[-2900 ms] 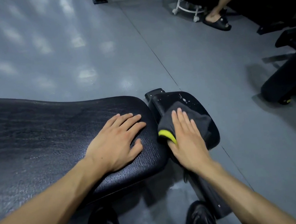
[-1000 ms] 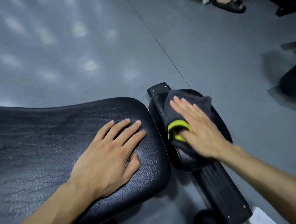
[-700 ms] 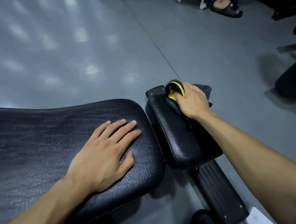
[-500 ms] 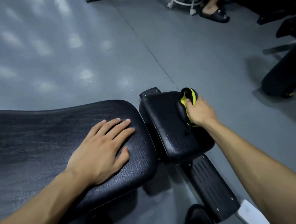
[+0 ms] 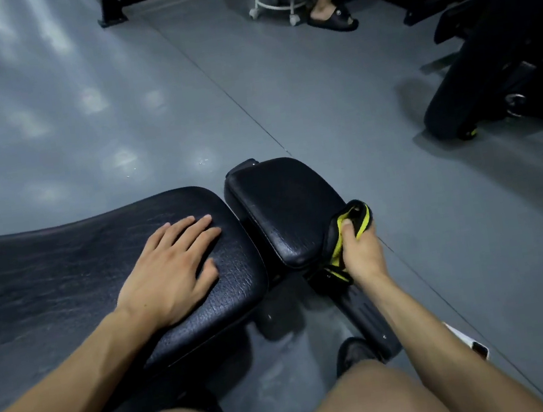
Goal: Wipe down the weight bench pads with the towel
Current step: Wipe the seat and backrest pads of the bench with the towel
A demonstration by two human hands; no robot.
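The long black back pad [image 5: 64, 267] of the bench stretches from the left edge to the middle. My left hand [image 5: 171, 271] rests flat on its right end, fingers spread. Just right of it sits the small black seat pad [image 5: 284, 207]. My right hand [image 5: 360, 249] grips a bunched dark grey towel with yellow trim [image 5: 352, 226] against the seat pad's near right side edge. Part of the towel hangs below the pad by the frame.
The bench's black frame rail [image 5: 367, 317] runs toward my knees [image 5: 368, 400]. A white phone-like object [image 5: 467, 340] lies on the grey floor right of it. Another person's foot in a black sandal [image 5: 332, 19] and a white stool base are at top; dark gym equipment [image 5: 488, 80] stands right.
My right hand has slid the towel from the seat pad's far end along its right side to the near right edge. The left hand has stayed on the back pad.
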